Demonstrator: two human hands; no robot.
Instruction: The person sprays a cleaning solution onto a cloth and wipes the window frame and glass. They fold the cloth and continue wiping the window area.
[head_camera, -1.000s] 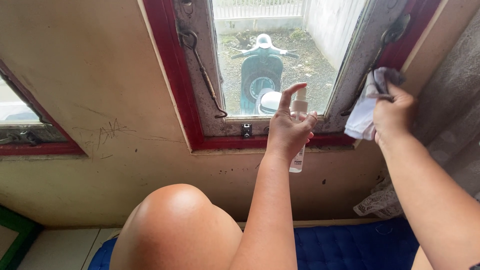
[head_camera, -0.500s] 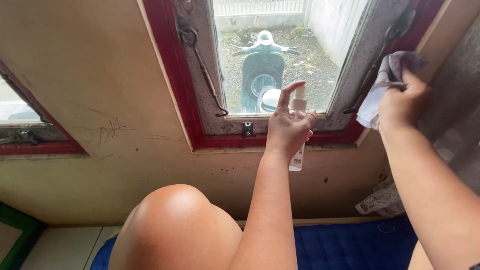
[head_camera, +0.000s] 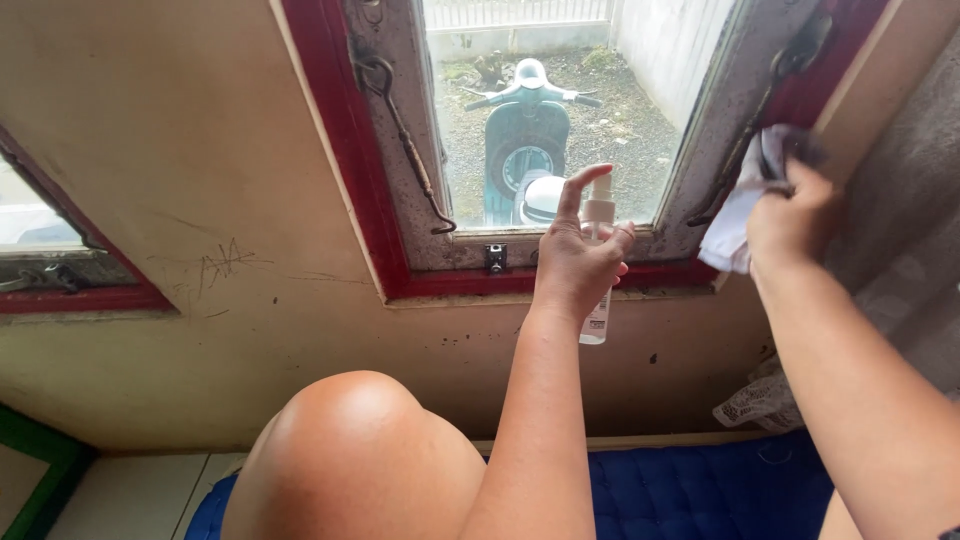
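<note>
My left hand (head_camera: 578, 262) grips a small clear spray bottle (head_camera: 597, 300) upright in front of the window pane (head_camera: 540, 100), with the forefinger raised over the white nozzle. My right hand (head_camera: 795, 215) presses a bunched white cloth (head_camera: 735, 225) against the right side of the grey inner window frame (head_camera: 715, 130), close to a dark metal latch (head_camera: 790, 60). The window has a red outer frame (head_camera: 340, 170).
A metal hook stay (head_camera: 405, 140) hangs on the left of the frame. Outside stands a teal scooter (head_camera: 520, 150) on gravel. My bare knee (head_camera: 350, 450) is raised below, over a blue quilted cushion (head_camera: 700, 480). A second red-framed window (head_camera: 60, 270) sits at left.
My right hand has carried the cloth up and to the right along the window frame. The left hand and spray bottle have stayed in place.
</note>
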